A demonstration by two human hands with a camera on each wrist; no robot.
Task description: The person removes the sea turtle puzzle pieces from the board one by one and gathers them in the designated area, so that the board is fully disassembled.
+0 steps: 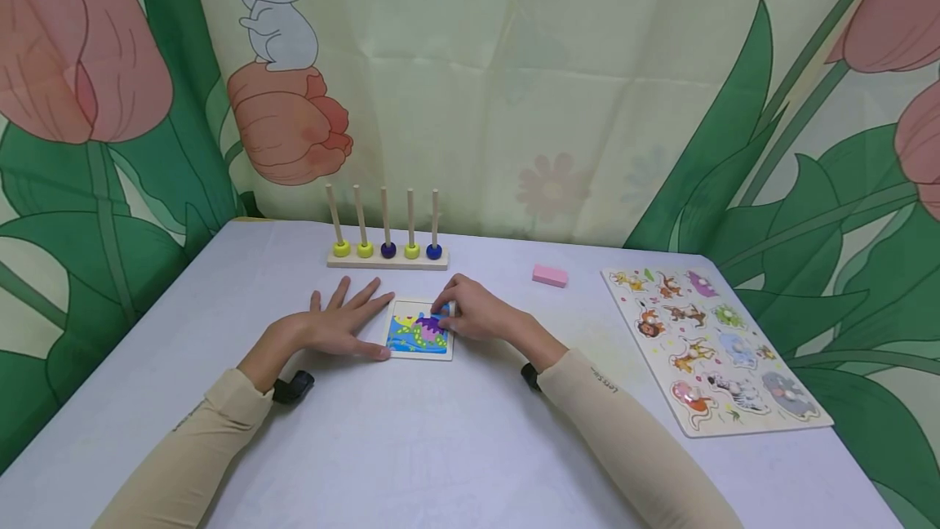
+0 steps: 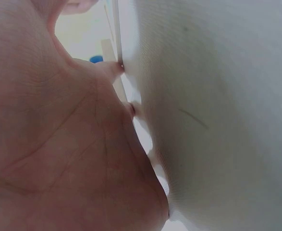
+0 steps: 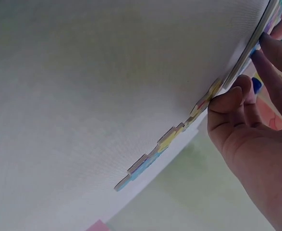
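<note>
A small square jigsaw puzzle [image 1: 419,340] in a pale wooden tray, its picture blue, purple and yellow, lies in the middle of the table. My left hand [image 1: 339,329] rests on its left side with fingers spread, forefinger and thumb tips touching the tray's left edge. Over the upper right corner, my right hand [image 1: 479,313] pinches a bluish puzzle piece between thumb and forefinger; the fingers cover most of it. In the right wrist view, loose jigsaw pieces [image 3: 169,137] lie flat by the tray, under the curled fingers and beyond; the head view hides them.
Behind the puzzle stands a wooden peg rack [image 1: 389,262] with yellow, purple and blue beads on upright rods. A pink block [image 1: 550,275] lies to its right. An animal peg puzzle board [image 1: 716,349] lies on the table's right side. A printed curtain [image 1: 470,104] hangs behind.
</note>
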